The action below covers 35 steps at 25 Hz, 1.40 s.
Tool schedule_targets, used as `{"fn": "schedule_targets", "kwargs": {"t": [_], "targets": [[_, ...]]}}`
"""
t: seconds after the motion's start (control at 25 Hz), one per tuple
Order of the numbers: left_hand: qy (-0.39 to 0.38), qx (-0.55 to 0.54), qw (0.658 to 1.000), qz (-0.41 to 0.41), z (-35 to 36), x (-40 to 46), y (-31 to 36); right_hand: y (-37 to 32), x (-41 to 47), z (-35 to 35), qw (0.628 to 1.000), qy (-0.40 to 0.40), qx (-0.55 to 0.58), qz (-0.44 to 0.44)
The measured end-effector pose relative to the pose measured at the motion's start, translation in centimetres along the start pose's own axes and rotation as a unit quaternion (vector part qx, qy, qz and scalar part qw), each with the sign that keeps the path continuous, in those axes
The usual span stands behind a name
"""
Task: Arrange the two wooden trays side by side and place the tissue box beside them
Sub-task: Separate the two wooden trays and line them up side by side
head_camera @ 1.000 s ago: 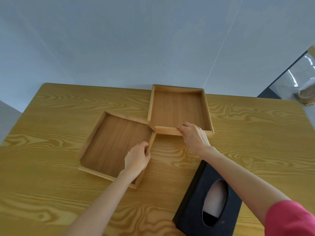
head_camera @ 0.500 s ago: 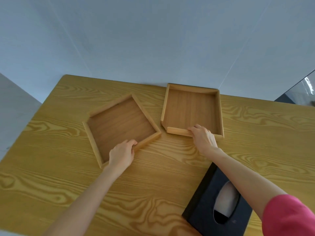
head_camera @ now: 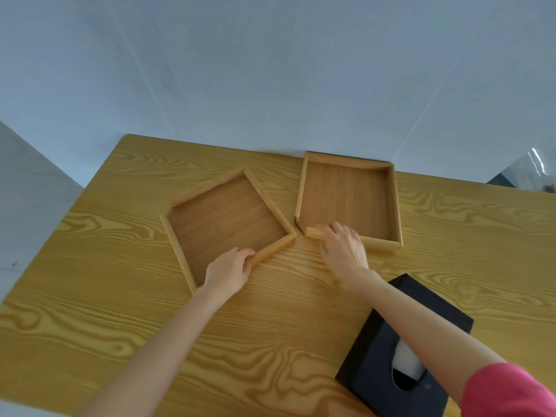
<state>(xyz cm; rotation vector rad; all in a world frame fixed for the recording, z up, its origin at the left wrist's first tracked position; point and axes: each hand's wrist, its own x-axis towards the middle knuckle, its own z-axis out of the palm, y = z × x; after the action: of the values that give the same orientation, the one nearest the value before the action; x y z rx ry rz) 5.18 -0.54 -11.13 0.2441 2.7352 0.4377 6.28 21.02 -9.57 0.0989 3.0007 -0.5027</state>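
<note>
Two shallow wooden trays lie on a wooden table. The left tray [head_camera: 210, 188] sits turned at an angle, and my left hand [head_camera: 228, 270] grips its near rim. The right tray [head_camera: 394, 200] stands square against the far edge, with my right hand [head_camera: 343, 248] closed over its near rim. A narrow gap separates the trays' closest corners. A black tissue box [head_camera: 379, 356] with a white tissue in its slot lies at the near right, partly under my right forearm.
The wooden table [head_camera: 90, 296] ends at a pale wall along its far edge. Its left edge drops to a grey floor. A dark object and something shiny sit beyond the table at the far right.
The left tray has been swung round and moved left, so its corner no longer touches the right tray. My view has shifted left. The right tray has kept its place.
</note>
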Motion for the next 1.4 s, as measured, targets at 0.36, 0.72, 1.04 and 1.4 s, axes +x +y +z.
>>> {"fn": "schedule_targets", "kwargs": {"t": [0.36,0.72,1.04,1.4], "targets": [[0.016,0.012,0.999,0.046,-4.8,2.0,-7.7,-12.4,-2.5,4.6,0.92,-0.125,0.265,0.259],[0.015,0.085,0.996,-0.011,-9.2,9.5,-12.1,-16.3,0.1,7.5,0.888,-0.067,0.279,0.36],[0.029,-0.021,0.998,-0.059,-8.2,10.1,-13.6,-16.3,-0.1,8.1,0.905,-0.048,0.23,0.354],[0.073,-0.085,0.989,-0.1,-7.2,7.3,-16.4,-14.0,2.1,6.5,0.954,0.0,0.158,0.254]]}}
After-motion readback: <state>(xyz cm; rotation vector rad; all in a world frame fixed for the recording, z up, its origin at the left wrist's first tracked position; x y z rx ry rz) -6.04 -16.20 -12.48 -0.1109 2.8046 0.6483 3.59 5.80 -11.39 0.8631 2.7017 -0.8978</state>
